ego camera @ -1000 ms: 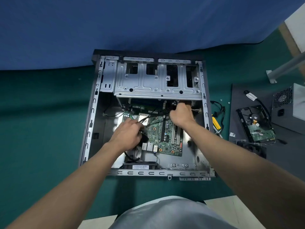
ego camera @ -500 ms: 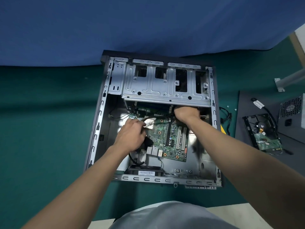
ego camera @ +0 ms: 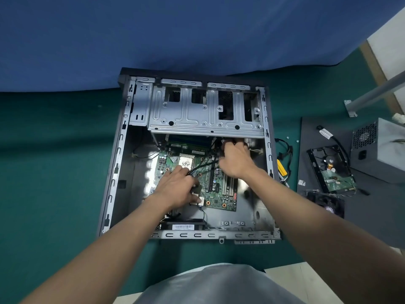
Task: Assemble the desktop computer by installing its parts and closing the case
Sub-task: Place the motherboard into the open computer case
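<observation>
Head view. While one computer case [ego camera: 117, 163] lies on its side on the green counter [ego camera: 54, 172], open face up, its long axis runs away from the viewer, with the drive cage [ego camera: 192, 119] at the far end. One motherboard [ego camera: 219, 194] lies flat on the case floor, its expansion slots running near to far. Left hand [ego camera: 175, 189]: fingers curled, pinching a black cable [ego camera: 202, 166] over the board. Right hand [ego camera: 235, 159]: fingers curled beneath the cage edge; whether it holds anything cannot be told. One hard drive [ego camera: 331, 170] and one power supply [ego camera: 381, 154] lie to the right, apart from the case.

One case [ego camera: 114, 172]; one motherboard [ego camera: 221, 194]; two hands: left hand [ego camera: 175, 189], right hand [ego camera: 235, 159]; one hard drive [ego camera: 331, 172]; one power supply [ego camera: 383, 154].
</observation>
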The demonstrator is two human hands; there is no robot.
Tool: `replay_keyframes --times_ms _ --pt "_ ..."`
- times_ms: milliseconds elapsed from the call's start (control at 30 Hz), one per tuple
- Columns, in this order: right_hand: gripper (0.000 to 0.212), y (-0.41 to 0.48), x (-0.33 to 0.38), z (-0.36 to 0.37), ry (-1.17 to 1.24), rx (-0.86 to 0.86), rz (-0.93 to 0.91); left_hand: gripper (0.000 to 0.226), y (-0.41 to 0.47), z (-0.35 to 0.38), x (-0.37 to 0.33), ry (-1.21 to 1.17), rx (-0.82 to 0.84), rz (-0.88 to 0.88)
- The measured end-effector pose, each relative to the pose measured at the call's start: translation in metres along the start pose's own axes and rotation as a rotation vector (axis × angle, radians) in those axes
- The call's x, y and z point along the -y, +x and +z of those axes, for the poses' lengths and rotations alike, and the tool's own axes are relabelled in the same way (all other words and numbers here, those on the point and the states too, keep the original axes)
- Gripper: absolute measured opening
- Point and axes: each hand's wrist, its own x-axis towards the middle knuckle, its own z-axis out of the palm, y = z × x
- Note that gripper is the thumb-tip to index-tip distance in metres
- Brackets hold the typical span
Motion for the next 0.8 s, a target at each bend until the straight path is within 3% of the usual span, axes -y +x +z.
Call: replay_keyframes --times_ms 167,267,333,600,700,800 --pt "0.026 0.001 -0.008 -0.012 -0.050 -0.006 -0.009 0.058 -0.002 0.005 -0.012 0.121 0.101 0.030" --pt "0.027 0.004 -0.009 -0.014 -0.039 -0.030 -0.008 0.037 0.001 0.008 -0.015 0.276 0.011 0.044" --pt "0.026 0.005 -0.010 -0.015 -0.070 -0.049 -0.009 0.025 0.002 0.007 -0.011 0.361 -0.034 0.069" --pt "0.010 0.008 -0.009 -0.018 -0.387 -0.062 -0.137 0.027 -0.007 -0.006 0.012 0.419 -0.016 0.069" --pt "0.017 0.017 -0.011 -0.022 -0.273 0.003 -0.080 0.030 -0.008 -0.012 0.015 0.408 0.002 0.076" --pt "0.019 0.021 -0.008 -0.015 0.229 0.064 0.079 0.027 -0.009 -0.010 0.014 0.395 -0.003 0.083"
